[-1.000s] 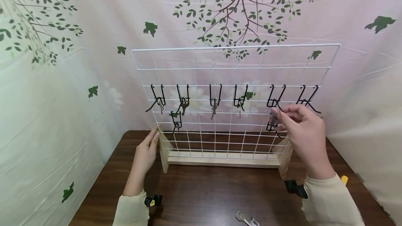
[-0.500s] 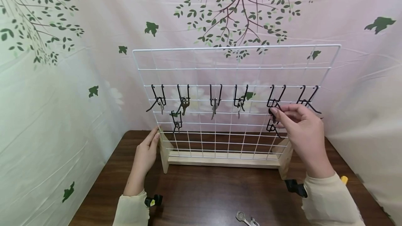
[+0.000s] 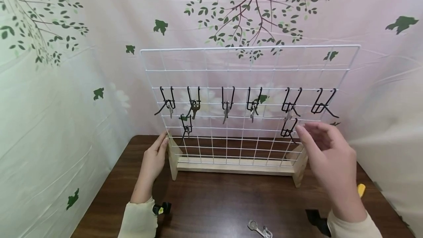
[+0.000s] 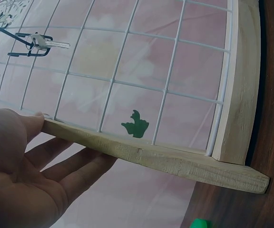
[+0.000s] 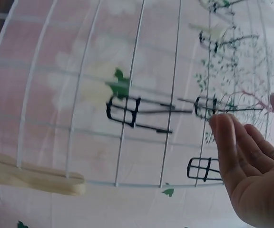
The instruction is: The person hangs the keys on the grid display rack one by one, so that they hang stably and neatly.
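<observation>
A white wire grid rack [image 3: 228, 71] stands upright in a wooden base, with black hooks along it. My left hand [image 3: 155, 157] grips the rack's wooden side piece [image 4: 141, 156], thumb on one side and fingers on the other. My right hand [image 3: 333, 161], holding nothing, hovers just off the grid's right side, its fingers loosely bent. Close to it, a key [image 3: 289, 114] hangs on the upper-row hook [image 3: 290, 100]. Below that is a lower hook [image 3: 288, 129]. Further left hang a silver key [image 3: 226, 109] and a darker key [image 3: 195, 108].
On the dark wooden table [image 3: 211, 201] near the front lie loose keys [image 3: 259, 229]. At the grid's far right is a hook [image 3: 324, 102] without a key. Something yellow [image 3: 361, 190] shows beside the right forearm. A printed cloth [image 3: 99, 127] hangs behind and at the sides.
My right hand has let go of the key at the upper-row hook and drawn back to the right and down. That key now hangs there. The left hand keeps its place.
</observation>
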`<state>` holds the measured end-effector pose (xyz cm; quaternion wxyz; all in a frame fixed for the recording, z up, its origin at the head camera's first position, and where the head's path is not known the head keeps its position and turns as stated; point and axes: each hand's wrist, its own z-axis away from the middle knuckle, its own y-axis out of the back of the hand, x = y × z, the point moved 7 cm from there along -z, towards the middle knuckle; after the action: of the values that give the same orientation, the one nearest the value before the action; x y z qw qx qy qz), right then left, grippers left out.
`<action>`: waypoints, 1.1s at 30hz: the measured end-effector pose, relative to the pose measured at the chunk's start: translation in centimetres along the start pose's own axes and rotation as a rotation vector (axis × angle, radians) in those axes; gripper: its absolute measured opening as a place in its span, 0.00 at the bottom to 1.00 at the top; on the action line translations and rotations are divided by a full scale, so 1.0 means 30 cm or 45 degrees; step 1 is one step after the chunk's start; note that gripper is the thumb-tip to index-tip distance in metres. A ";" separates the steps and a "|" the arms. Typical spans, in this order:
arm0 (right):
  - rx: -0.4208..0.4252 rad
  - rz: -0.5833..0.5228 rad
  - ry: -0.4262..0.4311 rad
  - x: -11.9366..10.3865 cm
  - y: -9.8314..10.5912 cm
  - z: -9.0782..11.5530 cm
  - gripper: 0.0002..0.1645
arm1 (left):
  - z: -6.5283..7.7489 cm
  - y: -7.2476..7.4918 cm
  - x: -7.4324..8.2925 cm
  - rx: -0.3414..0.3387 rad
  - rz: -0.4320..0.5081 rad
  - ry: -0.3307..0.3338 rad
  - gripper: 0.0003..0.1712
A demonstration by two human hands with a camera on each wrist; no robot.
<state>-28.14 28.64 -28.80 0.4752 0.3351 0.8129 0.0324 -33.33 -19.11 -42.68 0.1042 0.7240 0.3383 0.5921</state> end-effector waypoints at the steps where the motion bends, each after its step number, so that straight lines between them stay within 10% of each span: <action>1: 0.000 -0.017 0.007 -0.002 0.003 0.023 0.16 | -0.001 0.000 0.001 0.001 0.000 0.000 0.29; 23: -0.456 -0.032 -0.233 0.230 -0.253 0.364 0.12 | 0.003 0.001 0.003 0.016 -0.013 0.021 0.28; 33: -0.912 0.216 -0.304 0.393 -0.389 0.458 0.23 | 0.005 0.002 0.003 0.003 -0.011 0.024 0.29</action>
<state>-27.04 22.75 -49.50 0.6492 0.2154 0.6584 0.3142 -33.17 -19.08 -42.62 0.1028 0.7171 0.3430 0.5980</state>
